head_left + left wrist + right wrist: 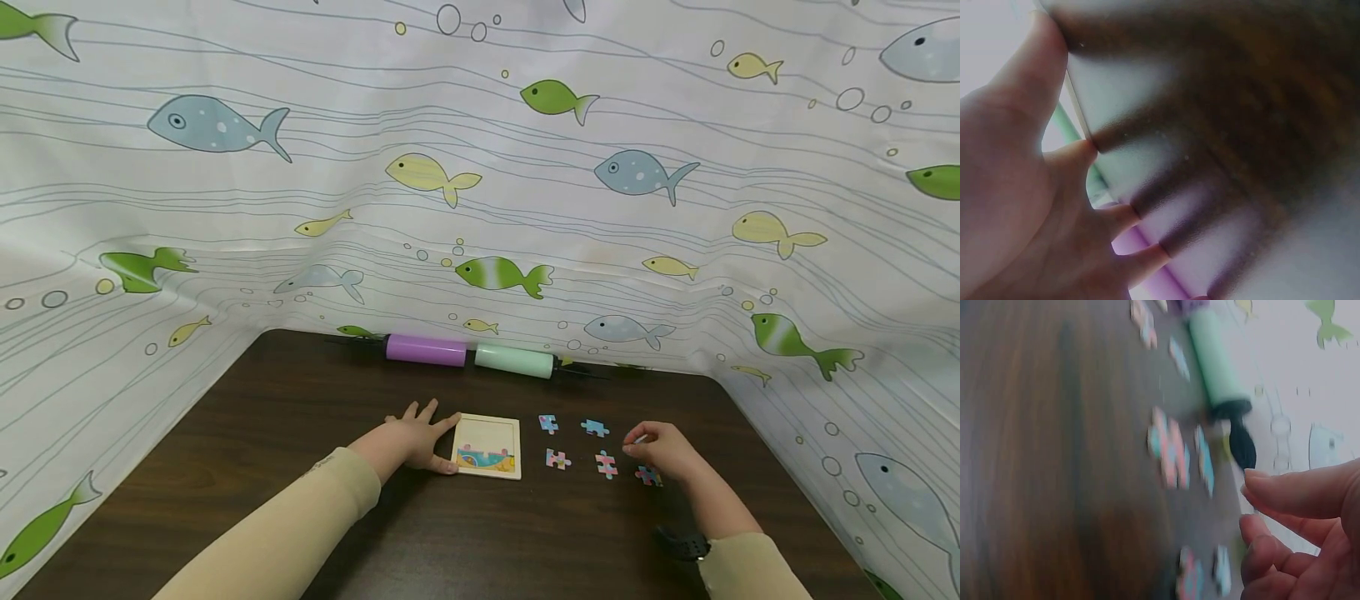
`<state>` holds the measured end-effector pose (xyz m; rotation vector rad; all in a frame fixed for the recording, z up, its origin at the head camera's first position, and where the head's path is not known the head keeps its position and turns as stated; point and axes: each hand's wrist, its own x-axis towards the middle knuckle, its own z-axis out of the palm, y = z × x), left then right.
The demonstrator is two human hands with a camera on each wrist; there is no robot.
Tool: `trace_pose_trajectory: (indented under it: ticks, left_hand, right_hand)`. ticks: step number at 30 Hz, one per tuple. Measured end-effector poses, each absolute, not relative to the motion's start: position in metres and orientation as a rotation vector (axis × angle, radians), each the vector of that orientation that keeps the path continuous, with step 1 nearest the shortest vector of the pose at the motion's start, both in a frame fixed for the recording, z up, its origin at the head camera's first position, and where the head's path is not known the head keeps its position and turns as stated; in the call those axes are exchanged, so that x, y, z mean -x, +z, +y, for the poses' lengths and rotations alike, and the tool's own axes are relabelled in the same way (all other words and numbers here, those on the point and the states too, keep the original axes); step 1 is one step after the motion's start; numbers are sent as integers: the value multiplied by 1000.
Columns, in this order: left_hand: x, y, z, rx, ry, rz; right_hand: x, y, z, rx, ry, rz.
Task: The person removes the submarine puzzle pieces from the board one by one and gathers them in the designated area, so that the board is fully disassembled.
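My left hand [415, 442] lies spread at the left side of a wooden puzzle tray [513, 417], thumb at its lower left corner and index finger at its upper left. Partly filled, the tray shows blue, pink and yellow pieces along its near side. In the left wrist view, the left hand's [1060, 181] fingers are spread with their tips at the tabletop. Above the rightmost loose pieces hovers my right hand [663, 450], fingers loosely bent. One puzzle piece [1222, 572] lies close by its fingers [1260, 550], partly covered by the hand in the head view.
More loose jigsaw pieces, including a blue one [595, 427] and a pink one [606, 464], lie between tray and right hand. A purple cylinder [426, 350] and a mint green cylinder [514, 360] with black ends lie at the table's back edge, before a fish-patterned curtain [510, 225].
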<state>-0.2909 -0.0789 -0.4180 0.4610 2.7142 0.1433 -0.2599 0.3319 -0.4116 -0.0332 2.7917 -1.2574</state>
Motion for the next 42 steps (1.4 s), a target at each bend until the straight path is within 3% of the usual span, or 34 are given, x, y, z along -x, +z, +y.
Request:
trace_pose_trajectory:
  ticks: [23, 42]
  left_hand:
    - [292, -421, -77, -448, 124, 2724]
    - [292, -419, -79, -471, 129, 2729]
  right_hand:
    - [281, -425, 170, 526, -1199, 2641]
    - [279, -438, 121, 536, -1186, 2606]
